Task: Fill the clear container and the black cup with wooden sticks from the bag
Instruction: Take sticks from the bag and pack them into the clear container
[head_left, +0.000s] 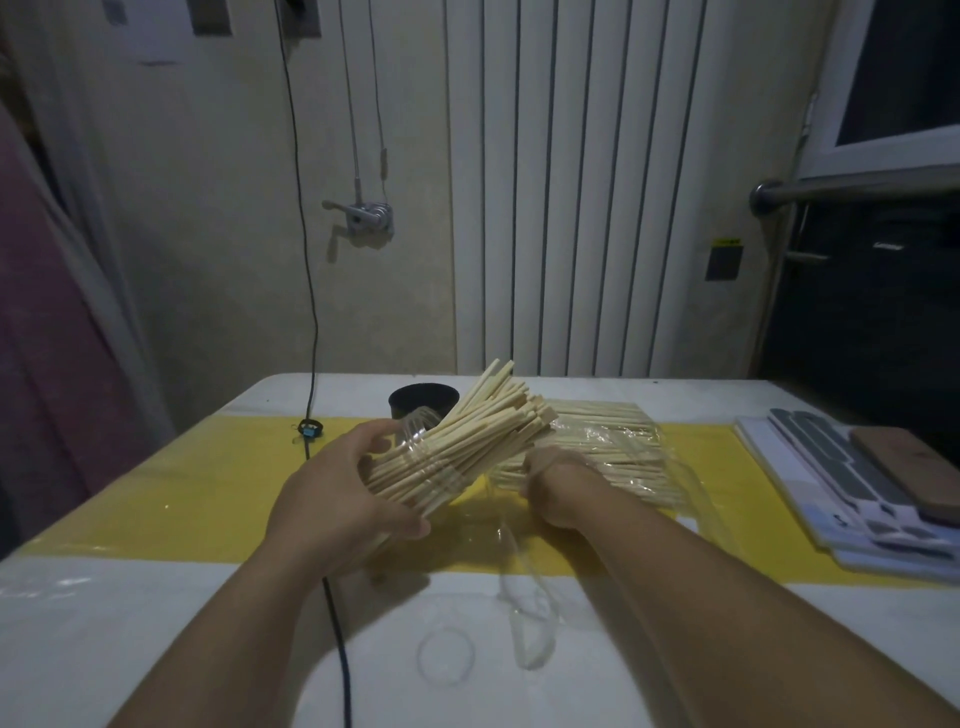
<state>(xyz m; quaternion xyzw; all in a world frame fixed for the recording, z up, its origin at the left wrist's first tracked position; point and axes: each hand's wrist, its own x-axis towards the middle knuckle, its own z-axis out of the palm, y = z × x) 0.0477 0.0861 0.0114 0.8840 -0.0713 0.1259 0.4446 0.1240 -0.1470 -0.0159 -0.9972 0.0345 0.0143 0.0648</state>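
My left hand (337, 499) grips the clear container (415, 441), tilted on its side above the table and packed with wooden sticks (467, 426) that jut out toward the upper right. My right hand (558, 488) is inside the mouth of the clear plastic bag (639, 447), fingers closed on sticks lying in it. The bag rests flat on the yellow strip to the right of the container. The black cup (423, 402) stands upright behind the container, partly hidden by the sticks; its inside is not visible.
A black cable (337, 649) runs down the wall, across the table and under my left arm. A clear round lid (447, 654) lies near the front edge. Flat boxes and a brown item (883, 483) are stacked at the right edge.
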